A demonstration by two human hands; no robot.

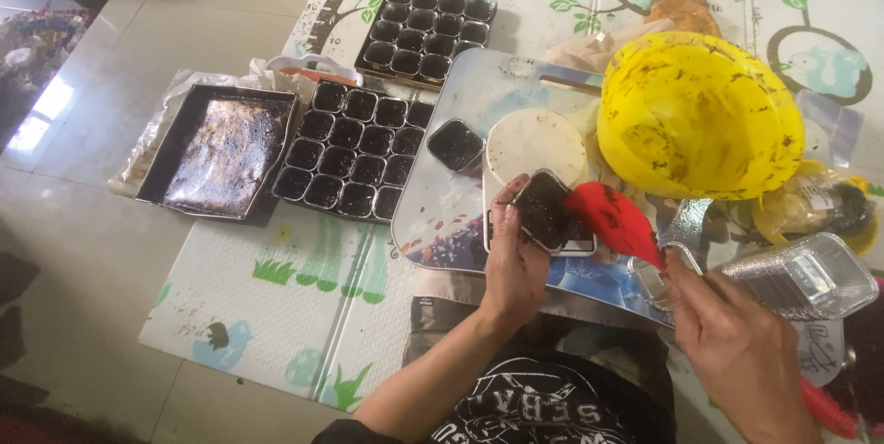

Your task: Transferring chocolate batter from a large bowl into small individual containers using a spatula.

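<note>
On the patterned play mat (pixel 276 315) spread over the tiled floor, the left hand (pixel 514 264) grips a small square foil cup (pixel 545 211) filled with dark batter, fingers closed around its near edge and the cup tilted slightly above a white kitchen scale (pixel 534 145). Just beside it on the right, the red blade of a spatula (pixel 615 220) touches or nearly touches the cup's rim; the right hand (pixel 737 343) appears to hold the spatula's handle, though the grip itself is partly hidden and I cannot tell how firmly the fingers close. Another filled foil cup (pixel 456 145) sits on the shiny tray (pixel 442 223) to the left of the scale. Behind the scale stands a large yellow bowl (pixel 700 112), smeared with dark batter on the inside. Near the right hand lies a stack of empty foil cups (pixel 810 274) on its side. Further left, two groups of filled cups are set in rows: one group (pixel 354 149) next to a rectangular baking pan (pixel 221 154) with a dark glossy bottom, the other group (pixel 426 29) further back on the mat. The pan rests on crumpled plastic wrap (pixel 147 145).
</note>
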